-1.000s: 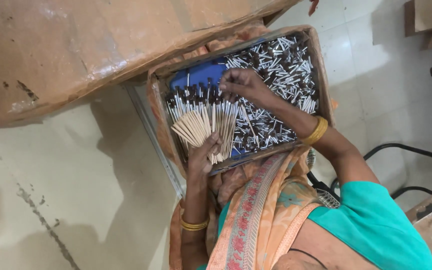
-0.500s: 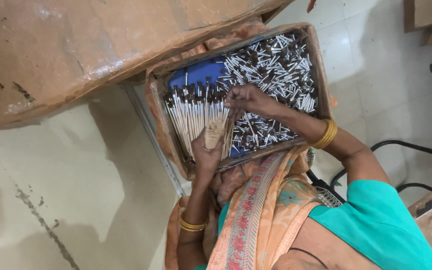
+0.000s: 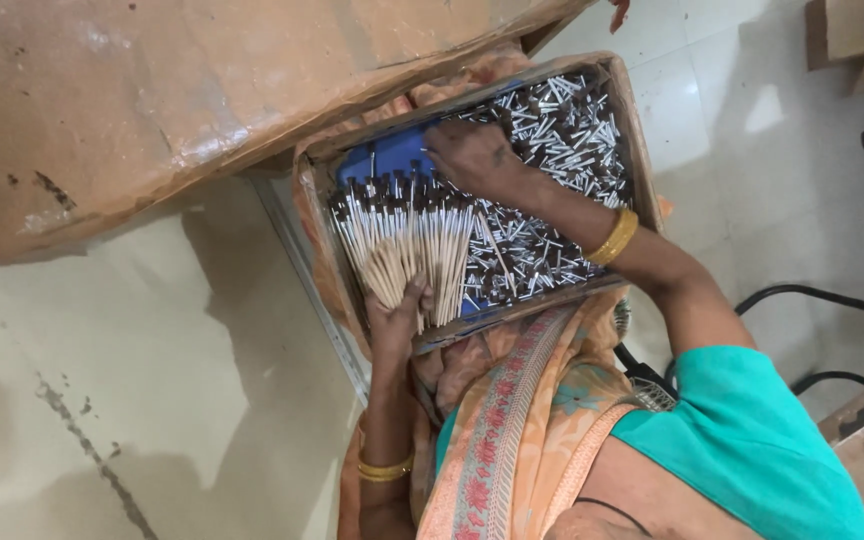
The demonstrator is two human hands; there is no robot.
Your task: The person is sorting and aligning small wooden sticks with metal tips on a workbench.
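A shallow cardboard tray point(image 3: 642, 140) with a blue lining rests on my lap. It holds a heap of small silver and dark metal pieces point(image 3: 562, 130). My left hand point(image 3: 397, 320) grips the lower ends of a fanned bundle of thin wooden sticks with dark tips point(image 3: 402, 235), which lies in the tray's left half. My right hand point(image 3: 472, 160), palm down, reaches into the tray and touches the upper right of the bundle's tips. What its fingers hold is hidden. Gold bangles circle both wrists.
A big worn cardboard box point(image 3: 152, 110) fills the upper left, next to the tray. Pale floor lies at the left and right. Black cables point(image 3: 812, 300) run at the right, and a small cardboard box point(image 3: 852, 40) stands at the top right.
My right hand dipped down to the bundle, then moved back up to the sticks' tips. The bundle in my left hand closed up and has fanned out wider again.
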